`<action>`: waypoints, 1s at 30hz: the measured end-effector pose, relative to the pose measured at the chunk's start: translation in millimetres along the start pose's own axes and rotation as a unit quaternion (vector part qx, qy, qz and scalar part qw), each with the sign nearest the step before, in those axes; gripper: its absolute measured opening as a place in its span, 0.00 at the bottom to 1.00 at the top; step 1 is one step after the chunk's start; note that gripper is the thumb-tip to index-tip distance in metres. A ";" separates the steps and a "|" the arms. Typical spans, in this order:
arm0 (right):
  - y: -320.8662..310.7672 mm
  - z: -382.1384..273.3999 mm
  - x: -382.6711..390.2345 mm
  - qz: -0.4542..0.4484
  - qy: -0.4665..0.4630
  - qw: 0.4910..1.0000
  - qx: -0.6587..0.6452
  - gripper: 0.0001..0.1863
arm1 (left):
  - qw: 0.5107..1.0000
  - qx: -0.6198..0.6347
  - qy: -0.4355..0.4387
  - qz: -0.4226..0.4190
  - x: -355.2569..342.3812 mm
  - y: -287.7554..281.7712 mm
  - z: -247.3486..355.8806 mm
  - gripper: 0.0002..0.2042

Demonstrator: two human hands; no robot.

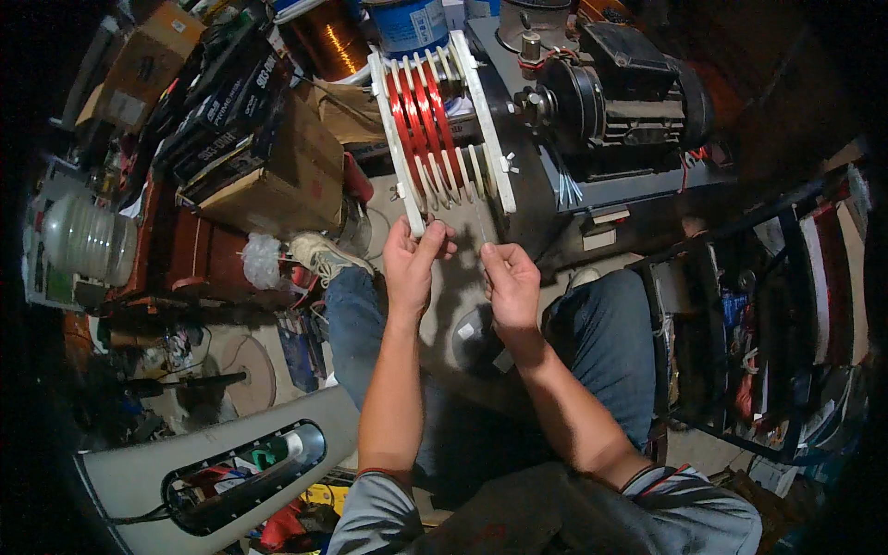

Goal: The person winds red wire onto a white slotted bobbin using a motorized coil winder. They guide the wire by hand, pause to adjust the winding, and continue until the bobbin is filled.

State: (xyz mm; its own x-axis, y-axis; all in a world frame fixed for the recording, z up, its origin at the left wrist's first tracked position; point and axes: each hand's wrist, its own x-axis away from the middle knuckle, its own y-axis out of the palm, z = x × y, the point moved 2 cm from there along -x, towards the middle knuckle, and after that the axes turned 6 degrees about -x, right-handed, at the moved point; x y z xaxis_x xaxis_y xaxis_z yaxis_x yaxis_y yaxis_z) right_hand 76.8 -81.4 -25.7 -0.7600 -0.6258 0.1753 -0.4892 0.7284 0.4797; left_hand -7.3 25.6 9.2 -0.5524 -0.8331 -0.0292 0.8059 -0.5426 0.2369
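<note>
In front of me stands a white winding former with rows of pale pegs across it. Bundles of red copper wire run lengthwise between the pegs as several separate coils. My left hand is at the former's near left corner, fingers curled and thumb bent over; what they hold, if anything, is too small to make out. To its right, my right hand pinches a thin pale strand between thumb and forefinger. The strand rises toward the near pegs of the former.
An electric motor rests on a dark bench to the right. Behind the former are a spool of copper wire and a blue tub. Cardboard boxes crowd the left; a grey panel with an oblong opening lies near left.
</note>
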 end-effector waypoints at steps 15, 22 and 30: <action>2.4 -8.6 -2.4 -0.027 -0.031 0.997 -0.059 0.08 | 0.989 -0.084 -0.065 -0.105 21.1 44.0 -28.0 0.17; -9.9 9.5 -0.6 0.000 -0.025 1.000 -0.017 0.08 | 0.993 -0.106 -0.035 -0.026 20.2 43.5 -32.6 0.16; -27.1 23.4 6.3 0.015 0.002 1.000 0.020 0.09 | 0.993 -0.097 0.036 0.047 5.2 16.1 16.9 0.17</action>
State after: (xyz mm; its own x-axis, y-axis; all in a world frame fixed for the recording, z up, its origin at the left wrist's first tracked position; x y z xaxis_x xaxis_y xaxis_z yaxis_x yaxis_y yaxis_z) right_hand 75.2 -98.6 -57.8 -0.7726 -0.6052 0.1919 -0.4832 0.7566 0.4405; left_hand -0.8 14.4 29.3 -0.4616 -0.8828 -0.0876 0.8830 -0.4667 0.0501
